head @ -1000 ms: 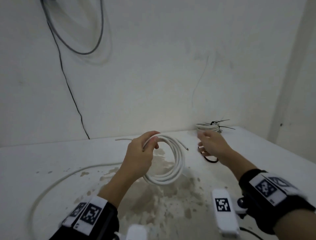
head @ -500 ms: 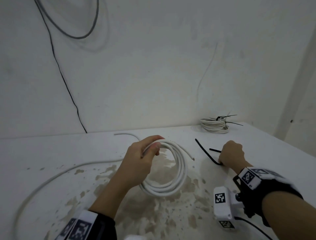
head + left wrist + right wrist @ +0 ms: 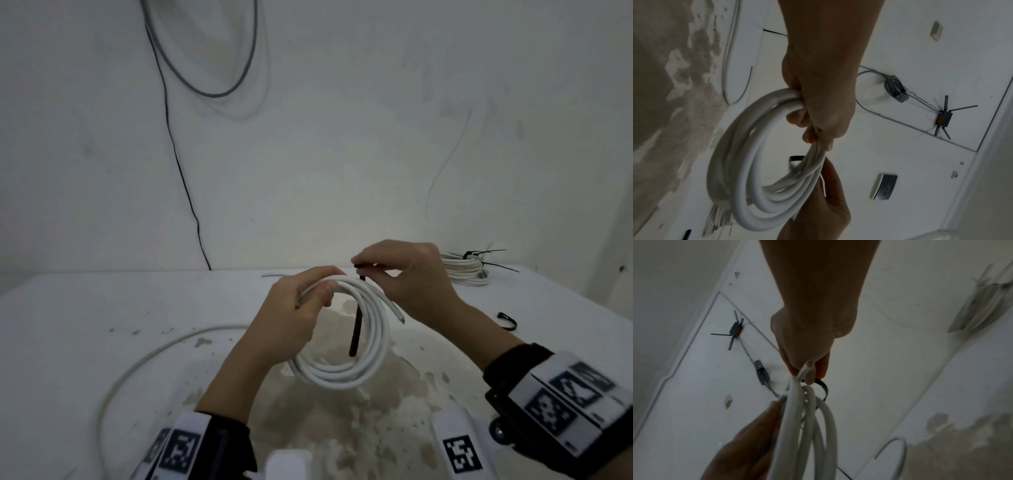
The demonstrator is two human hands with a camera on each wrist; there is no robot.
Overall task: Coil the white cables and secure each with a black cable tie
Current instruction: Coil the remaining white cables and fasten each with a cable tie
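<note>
Above the stained white surface (image 3: pixel 85 342), the left hand (image 3: pixel 294 315) holds up the coiled white cable (image 3: pixel 346 373), fingers and thumb curled around the gathered turns at the top of the loop. The right hand (image 3: pixel 407 277) pinches one end of a black cable tie (image 3: pixel 354 329) just beside that grip, and the strap hangs down through the middle of the coil.

By its look the coil is light but springy: the round jacket seems smooth and fairly stiff, so the turns will likely want to fan apart, as the loose cut end (image 3: pixel 501 318) already does. The best hold is probably where the left hand has it, squeezing all the turns into one bundle, with the tie wrapped close beside the fingers.

Thin and flexible, the tie should bend easily, and its small head needs a fingertip pinch.

Further back, a finished coil (image 3: pixel 466 270) with black ties lies on the surface, a spare tie (image 3: pixel 507 320) near the right forearm, and an uncoiled white cable (image 3: pixel 144 359) curving at left.
</note>
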